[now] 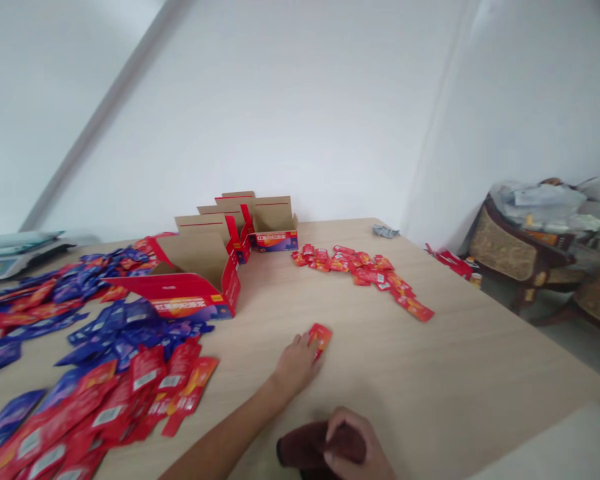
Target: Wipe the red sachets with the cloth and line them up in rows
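Observation:
My left hand (297, 363) reaches forward on the table. Its fingers are over a small red and orange sachet (322, 338) lying flat, gripping its near side. Close to the table's front edge, my right hand (360, 443) has its fingers curled round a dark maroon cloth (303, 447) with a black edge. The palm side of that hand is partly hidden. To the left of my left arm lie a pile of red sachets (130, 400) with white labels and a heap of blue sachets (130, 330).
An open red carton (195, 303) stands left of centre, with more open cartons (275, 239) behind it. Red sachets (365, 267) trail across the table's far right. A grey crumpled item (385, 231) lies beyond. At far left is a scale (15, 257); right, a chair (515, 233) with bags.

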Demonstrator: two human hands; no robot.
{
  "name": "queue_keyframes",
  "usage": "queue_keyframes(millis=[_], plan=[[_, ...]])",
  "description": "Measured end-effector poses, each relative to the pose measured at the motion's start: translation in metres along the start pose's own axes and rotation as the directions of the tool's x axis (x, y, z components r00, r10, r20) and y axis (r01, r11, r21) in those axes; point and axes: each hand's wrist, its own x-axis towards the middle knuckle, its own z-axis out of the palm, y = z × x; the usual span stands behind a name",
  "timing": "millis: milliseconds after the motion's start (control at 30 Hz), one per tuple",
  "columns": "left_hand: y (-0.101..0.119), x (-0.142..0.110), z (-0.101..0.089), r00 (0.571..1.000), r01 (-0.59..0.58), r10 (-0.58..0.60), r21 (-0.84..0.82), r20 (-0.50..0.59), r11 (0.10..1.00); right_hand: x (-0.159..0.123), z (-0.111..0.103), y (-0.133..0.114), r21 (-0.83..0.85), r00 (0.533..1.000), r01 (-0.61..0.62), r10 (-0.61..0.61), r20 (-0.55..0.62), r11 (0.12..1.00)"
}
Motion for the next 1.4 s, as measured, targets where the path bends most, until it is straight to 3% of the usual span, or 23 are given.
queue_keyframes(millis=[200, 300, 433, 533, 633, 733, 800, 867, 967, 1033, 1133, 1233, 1333, 1400], plan=[[0.025, -0.140, -0.001, 0.986, 0.140, -0.134, -0.058, 0.099, 0.988, -0.014, -0.015, 0.010, 0.092, 0.997, 0.064, -0.060, -0.042, 0.994], [0.039, -0.197, -0.002, 0.988, 0.148, -0.142, -0.124, 0.055, 0.981, -0.015, -0.027, 0.015, 0.174, 0.981, 0.037, -0.002, -0.196, 0.984], [0.048, -0.253, 0.005, 0.997, 0.026, -0.037, -0.184, -0.060, 0.983, -0.012, -0.036, 0.007, 0.141, 0.863, 0.058, 0.021, -0.505, 0.988], [0.046, -0.279, 0.017, 0.990, -0.097, 0.079, -0.149, -0.120, 0.984, -0.005, -0.032, -0.014, 0.037, 0.777, 0.079, -0.038, -0.628, 0.996], [0.040, -0.292, 0.029, 0.969, -0.196, 0.181, -0.075, -0.169, 0.978, 0.005, -0.017, -0.036, -0.071, 0.763, 0.063, -0.094, -0.639, 0.995], [0.033, -0.297, 0.038, 0.947, -0.244, 0.231, -0.033, -0.223, 0.969, 0.009, 0.010, -0.050, -0.295, 0.813, 0.079, -0.233, -0.534, 0.952], [0.030, -0.298, 0.042, 0.937, -0.258, 0.243, -0.029, -0.249, 0.966, 0.006, 0.034, -0.052, -0.451, 0.859, 0.186, -0.368, -0.357, 0.873], [0.028, -0.298, 0.044, 0.932, -0.266, 0.245, -0.043, -0.268, 0.963, -0.001, 0.060, -0.046, -0.546, 0.884, 0.344, -0.460, -0.085, 0.763], [0.026, -0.298, 0.045, 0.931, -0.266, 0.231, -0.091, -0.284, 0.960, -0.012, 0.089, -0.030, -0.602, 0.845, 0.528, -0.445, 0.297, 0.599], [0.026, -0.297, 0.044, 0.930, -0.258, 0.216, -0.108, -0.296, 0.960, -0.014, 0.096, -0.017, -0.626, 0.821, 0.569, -0.409, 0.397, 0.534], [0.025, -0.296, 0.041, 0.929, -0.248, 0.206, -0.104, -0.307, 0.963, -0.003, 0.084, -0.005, -0.691, 0.848, 0.522, -0.389, 0.360, 0.500], [0.025, -0.294, 0.038, 0.937, -0.247, 0.205, -0.122, -0.282, 0.961, 0.020, 0.053, -0.002, -0.769, 0.878, 0.453, -0.378, 0.295, 0.451], [0.026, -0.293, 0.038, 0.952, -0.228, 0.188, -0.150, -0.243, 0.962, 0.042, 0.021, -0.010, -0.832, 0.899, 0.379, -0.376, 0.225, 0.406], [0.025, -0.291, 0.040, 0.951, -0.231, 0.190, -0.154, -0.245, 0.961, 0.047, 0.010, -0.021, -0.846, 0.899, 0.309, -0.422, 0.112, 0.434]])
